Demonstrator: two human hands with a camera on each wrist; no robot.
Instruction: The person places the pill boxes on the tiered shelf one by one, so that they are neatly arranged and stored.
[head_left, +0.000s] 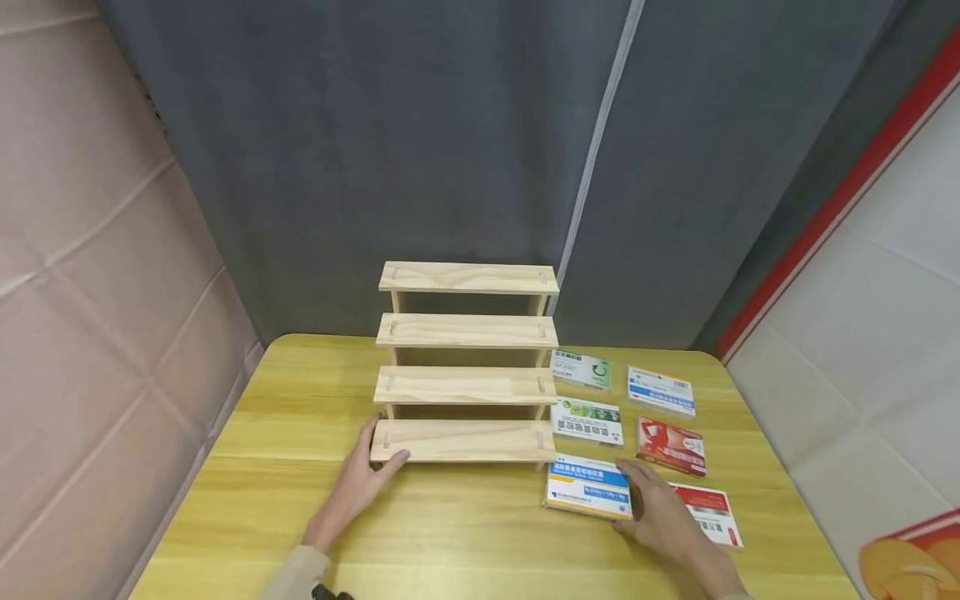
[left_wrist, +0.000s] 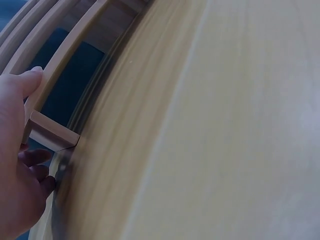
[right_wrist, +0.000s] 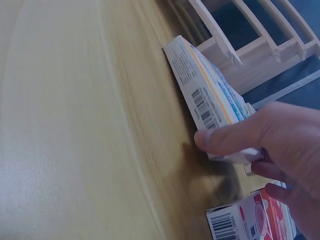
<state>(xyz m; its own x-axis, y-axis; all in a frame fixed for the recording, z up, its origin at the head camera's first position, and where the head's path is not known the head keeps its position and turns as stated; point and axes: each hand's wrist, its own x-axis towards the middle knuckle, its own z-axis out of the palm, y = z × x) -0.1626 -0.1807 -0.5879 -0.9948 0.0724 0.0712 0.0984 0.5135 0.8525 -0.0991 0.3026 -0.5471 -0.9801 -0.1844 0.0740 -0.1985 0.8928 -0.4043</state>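
Observation:
A pale wooden stepped rack (head_left: pixel 465 440) stands on the table, its several slats rising toward the back. My left hand (head_left: pixel 365 467) grips the left end of its lowest slat; in the left wrist view the thumb (left_wrist: pixel 31 80) lies against the slat's edge and the other fingers curl below. At the rack's lower right corner is a white-and-blue medicine box (head_left: pixel 588 487), label up. My right hand (head_left: pixel 663 515) holds this box by its right end. The right wrist view shows the thumb (right_wrist: pixel 217 140) on its barcode side, with the fingers partly hidden behind it.
Right of the rack lie a green-and-white box (head_left: pixel 581 371), another green-labelled box (head_left: pixel 587 421), a blue-and-white box (head_left: pixel 662 392), a red box (head_left: pixel 671 446) and a red-and-white box (head_left: pixel 708 512). A dark grey curtain (head_left: pixel 375 167) hangs behind the wooden table (head_left: pixel 300 400).

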